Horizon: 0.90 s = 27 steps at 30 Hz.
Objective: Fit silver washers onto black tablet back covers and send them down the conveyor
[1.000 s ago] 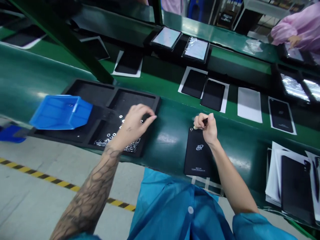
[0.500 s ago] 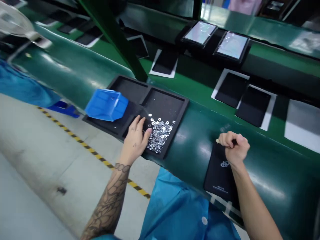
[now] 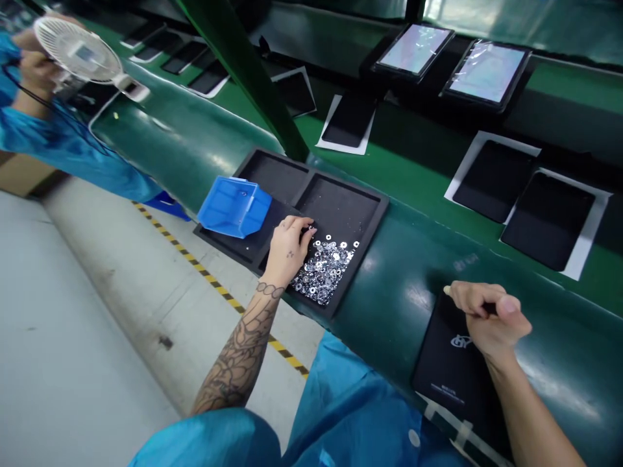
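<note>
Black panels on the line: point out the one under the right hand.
The logoed panel under the right hand; the others lie on white sheets beyond.

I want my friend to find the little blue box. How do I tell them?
Find the long green conveyor belt curving across the picture. On it lies a black foam tray with square sections. The small blue plastic bin sits on that tray, the only bright blue thing there, just beside the tattooed left hand and the shiny washers.

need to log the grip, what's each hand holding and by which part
Right hand grips a slim dark tool by its shaft, pale tip out. Left hand is at the washers; cannot tell if it holds one.
</note>
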### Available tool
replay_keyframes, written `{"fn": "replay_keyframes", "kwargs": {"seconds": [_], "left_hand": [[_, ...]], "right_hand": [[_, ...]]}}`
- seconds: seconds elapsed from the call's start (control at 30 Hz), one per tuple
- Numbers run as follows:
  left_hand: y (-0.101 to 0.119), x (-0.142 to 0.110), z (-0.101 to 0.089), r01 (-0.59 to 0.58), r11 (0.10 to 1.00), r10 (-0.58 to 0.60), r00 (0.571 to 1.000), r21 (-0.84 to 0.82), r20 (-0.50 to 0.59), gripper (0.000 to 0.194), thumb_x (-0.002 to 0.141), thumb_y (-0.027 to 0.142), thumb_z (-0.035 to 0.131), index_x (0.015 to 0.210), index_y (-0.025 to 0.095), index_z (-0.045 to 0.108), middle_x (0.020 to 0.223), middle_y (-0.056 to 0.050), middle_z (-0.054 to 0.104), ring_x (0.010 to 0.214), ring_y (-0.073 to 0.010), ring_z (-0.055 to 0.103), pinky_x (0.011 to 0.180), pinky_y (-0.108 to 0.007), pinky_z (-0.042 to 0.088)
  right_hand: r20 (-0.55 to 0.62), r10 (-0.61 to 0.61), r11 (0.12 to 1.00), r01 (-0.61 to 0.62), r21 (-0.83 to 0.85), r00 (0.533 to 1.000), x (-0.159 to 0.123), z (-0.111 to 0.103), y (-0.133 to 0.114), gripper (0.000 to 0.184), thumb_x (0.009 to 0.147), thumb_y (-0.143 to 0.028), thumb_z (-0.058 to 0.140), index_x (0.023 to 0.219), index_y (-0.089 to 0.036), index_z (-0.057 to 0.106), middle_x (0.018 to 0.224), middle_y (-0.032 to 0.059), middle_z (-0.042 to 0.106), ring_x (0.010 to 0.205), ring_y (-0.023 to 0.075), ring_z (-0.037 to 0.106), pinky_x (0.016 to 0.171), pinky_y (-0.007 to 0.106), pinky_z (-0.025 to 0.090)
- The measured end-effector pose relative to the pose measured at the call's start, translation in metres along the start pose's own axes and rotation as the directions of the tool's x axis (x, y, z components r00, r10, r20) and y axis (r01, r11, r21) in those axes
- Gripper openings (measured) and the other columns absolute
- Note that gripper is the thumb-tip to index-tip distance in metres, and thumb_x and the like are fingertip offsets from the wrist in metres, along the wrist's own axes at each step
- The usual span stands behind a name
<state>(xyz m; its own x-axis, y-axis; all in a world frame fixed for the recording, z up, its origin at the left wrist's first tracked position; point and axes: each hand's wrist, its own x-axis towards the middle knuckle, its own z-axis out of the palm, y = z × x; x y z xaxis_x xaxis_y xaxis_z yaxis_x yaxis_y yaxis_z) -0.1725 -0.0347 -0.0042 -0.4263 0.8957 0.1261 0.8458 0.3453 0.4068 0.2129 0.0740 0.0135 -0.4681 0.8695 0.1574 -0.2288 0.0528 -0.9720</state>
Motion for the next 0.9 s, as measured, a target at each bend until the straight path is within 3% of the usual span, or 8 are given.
{"fn": "replay_keyframes", "kwargs": {"seconds": [0.1,0.27,0.43,0.57,0.67,0.77,0.83,0.9], "left_hand": [[-0.006,0.008,-0.002,0.008,1.000,-0.007,0.999,-0.020,0.040,0.020,0.103,0.036,0.058,0.106,0.020,0.070,0.107,-0.010,0.073,0.096,-0.0255,0.068,0.099,-0.041,0.055],[-0.012,0.015,-0.003,0.014,0.996,-0.005,0.996,-0.092,0.095,0.019,0.097,0.038,0.061,0.105,0.024,0.070,0.099,-0.006,0.075,0.089,-0.0249,0.070,0.091,-0.040,0.057],[0.009,0.010,-0.016,0.064,0.986,-0.051,0.995,-0.157,0.081,0.020,0.098,0.041,0.062,0.103,0.024,0.071,0.097,-0.001,0.075,0.084,-0.0211,0.068,0.086,-0.038,0.057],[0.054,0.000,-0.025,-0.069,0.956,0.076,0.997,-0.284,0.013,0.018,0.102,0.041,0.062,0.098,0.024,0.068,0.105,-0.002,0.074,0.092,-0.0217,0.070,0.089,-0.040,0.059],[0.103,-0.018,-0.016,-0.157,0.881,0.210,0.975,-0.447,0.071,0.019,0.105,0.040,0.060,0.096,0.026,0.067,0.110,-0.004,0.076,0.104,-0.0246,0.073,0.099,-0.044,0.060],[0.156,-0.051,0.011,-0.089,0.770,0.356,0.882,-0.632,0.309,0.019,0.108,0.038,0.056,0.100,0.027,0.070,0.105,-0.005,0.079,0.102,-0.0245,0.074,0.100,-0.045,0.062],[0.185,-0.082,0.034,-0.063,0.690,0.442,0.825,-0.721,0.351,0.018,0.109,0.037,0.055,0.102,0.028,0.070,0.105,-0.005,0.079,0.105,-0.0238,0.074,0.112,-0.048,0.058],[0.204,-0.116,0.056,-0.061,0.623,0.508,0.790,-0.780,0.344,0.017,0.110,0.036,0.055,0.103,0.028,0.069,0.102,-0.003,0.080,0.103,-0.0224,0.075,0.131,-0.054,0.043]], "right_hand": [[0.045,-0.011,0.999,0.012,-0.032,0.999,0.004,0.000,-0.005,0.071,0.101,-0.071,0.054,0.055,-0.025,0.026,0.049,-0.0032,0.021,0.047,0.0136,0.021,0.057,0.034,0.017],[0.067,-0.051,0.997,0.055,-0.054,0.996,0.006,0.004,-0.001,0.071,0.102,-0.073,0.048,0.054,-0.026,0.024,0.047,-0.0035,0.019,0.044,0.0129,0.019,0.054,0.034,0.014],[0.030,-0.102,0.990,0.105,-0.094,0.994,0.001,0.005,0.005,0.071,0.106,-0.072,0.044,0.057,-0.025,0.023,0.049,-0.0041,0.017,0.047,0.0126,0.017,0.056,0.034,0.014],[-0.028,-0.056,0.997,0.055,-0.052,0.998,0.000,0.005,0.007,0.073,0.102,-0.077,0.047,0.056,-0.026,0.021,0.048,-0.0045,0.018,0.046,0.0121,0.017,0.055,0.033,0.014],[-0.042,-0.056,0.998,0.055,-0.036,0.998,0.001,0.009,0.010,0.074,0.100,-0.079,0.049,0.055,-0.026,0.022,0.049,-0.0046,0.017,0.046,0.0116,0.016,0.054,0.032,0.012],[0.000,-0.031,0.999,0.031,0.021,1.000,0.011,0.008,0.008,0.073,0.099,-0.077,0.051,0.054,-0.026,0.024,0.048,-0.0055,0.017,0.045,0.0113,0.015,0.051,0.031,0.011],[0.035,-0.004,0.995,0.000,0.102,0.999,0.019,-0.002,-0.002,0.071,0.100,-0.074,0.050,0.054,-0.026,0.026,0.047,-0.0058,0.018,0.043,0.0118,0.017,0.048,0.030,0.016],[-0.019,0.017,0.986,-0.014,0.167,1.000,0.018,-0.022,-0.019,0.069,0.102,-0.074,0.045,0.055,-0.027,0.027,0.048,-0.0056,0.019,0.043,0.0128,0.020,0.046,0.030,0.022]]}}
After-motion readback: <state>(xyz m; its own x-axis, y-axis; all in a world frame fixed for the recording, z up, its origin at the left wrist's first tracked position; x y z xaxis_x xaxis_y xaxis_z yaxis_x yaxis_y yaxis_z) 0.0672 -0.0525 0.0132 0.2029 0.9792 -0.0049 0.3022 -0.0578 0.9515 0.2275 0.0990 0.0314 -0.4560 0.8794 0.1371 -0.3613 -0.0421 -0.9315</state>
